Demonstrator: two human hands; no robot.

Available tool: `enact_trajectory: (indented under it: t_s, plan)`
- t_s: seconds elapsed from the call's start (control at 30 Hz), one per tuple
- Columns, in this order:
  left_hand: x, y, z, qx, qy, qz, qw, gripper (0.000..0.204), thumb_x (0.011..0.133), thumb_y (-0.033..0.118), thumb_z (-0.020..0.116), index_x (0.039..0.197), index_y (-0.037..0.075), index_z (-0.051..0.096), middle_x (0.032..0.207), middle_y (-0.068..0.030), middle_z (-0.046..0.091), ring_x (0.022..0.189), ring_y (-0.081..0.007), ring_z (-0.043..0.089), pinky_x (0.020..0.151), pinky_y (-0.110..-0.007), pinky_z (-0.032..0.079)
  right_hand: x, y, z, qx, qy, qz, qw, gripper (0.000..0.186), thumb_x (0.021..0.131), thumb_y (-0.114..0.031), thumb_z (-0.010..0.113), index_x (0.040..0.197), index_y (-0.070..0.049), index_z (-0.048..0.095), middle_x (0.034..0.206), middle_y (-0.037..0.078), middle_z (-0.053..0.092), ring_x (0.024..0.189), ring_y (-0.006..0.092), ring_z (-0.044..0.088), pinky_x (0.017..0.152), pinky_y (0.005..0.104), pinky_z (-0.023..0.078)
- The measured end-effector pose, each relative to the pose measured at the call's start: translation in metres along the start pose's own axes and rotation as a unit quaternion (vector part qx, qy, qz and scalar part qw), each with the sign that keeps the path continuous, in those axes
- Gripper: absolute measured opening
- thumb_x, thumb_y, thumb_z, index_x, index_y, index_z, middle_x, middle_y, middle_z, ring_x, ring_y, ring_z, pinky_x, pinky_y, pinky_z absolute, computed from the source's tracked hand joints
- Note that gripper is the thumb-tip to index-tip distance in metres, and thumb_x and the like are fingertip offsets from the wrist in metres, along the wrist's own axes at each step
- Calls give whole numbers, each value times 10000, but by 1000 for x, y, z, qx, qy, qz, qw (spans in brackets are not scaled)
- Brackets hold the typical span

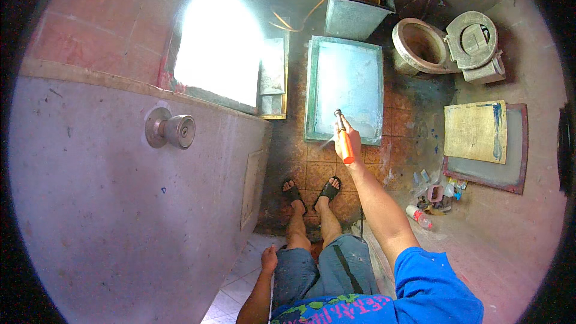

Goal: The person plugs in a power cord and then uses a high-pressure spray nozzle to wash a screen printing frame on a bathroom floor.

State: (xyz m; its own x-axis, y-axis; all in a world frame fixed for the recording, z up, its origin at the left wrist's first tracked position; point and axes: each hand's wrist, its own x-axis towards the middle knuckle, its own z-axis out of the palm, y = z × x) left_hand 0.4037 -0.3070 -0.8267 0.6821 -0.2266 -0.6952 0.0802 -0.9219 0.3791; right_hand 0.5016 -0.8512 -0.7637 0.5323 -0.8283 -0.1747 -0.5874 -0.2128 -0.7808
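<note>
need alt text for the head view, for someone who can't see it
Seen from above, a person's right hand holds an orange-handled spray nozzle aimed at a framed mesh screen lying on a tiled floor. The left hand hangs by the thigh; a toilet and a door with a round knob are nearby.

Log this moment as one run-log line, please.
right hand: grips orange-handled spray nozzle, aimed at teal-framed mesh screen on tiled floor | left hand: empty, at thigh | standing in doorway
</note>
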Motion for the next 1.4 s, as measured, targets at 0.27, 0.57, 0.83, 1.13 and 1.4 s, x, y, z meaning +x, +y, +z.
enact_trajectory:
  t_s: [0.27,0.57,0.83,1.13,1.4]
  plan:
    - [3,-5,5,-171,5,-98,980,501,979,424,452,938,-24,672,910,-201,681,884,-330,644,808,-416,477,8,14,6,-31,28,-9,999,453,941,-273,566,1319,-25,542,661,179,636,541,268,615,515,376,465]
    - [-1,9,-8,-48,12,24,998,547,978,468,440,881,-18,670,881,-186,682,876,-316,645,806,-411,477,14,8,5,-19,58,-17,998,449,947,-272,558,1294,12,549,731,219,655,598,311,645,545,381,488]
    - [3,19,-15,-56,-22,-52,997,527,968,464,477,944,-25,671,919,-167,698,888,-284,658,827,-380,488,22,2,4,-60,50,-9,997,453,957,-310,553,1274,14,564,758,230,657,639,322,657,589,387,507]
    - [10,-6,-4,-15,8,27,999,484,978,421,474,956,-21,671,906,-163,696,871,-272,655,800,-380,489,22,-2,1,-60,31,61,996,416,951,-303,567,1265,-31,588,728,214,654,628,318,657,561,400,488]
    - [21,-34,9,-70,19,72,995,483,984,418,459,945,-16,668,888,-148,691,848,-259,643,796,-382,489,24,3,0,-56,56,6,997,424,949,-296,570,1274,-23,578,692,209,641,617,323,651,556,397,485]
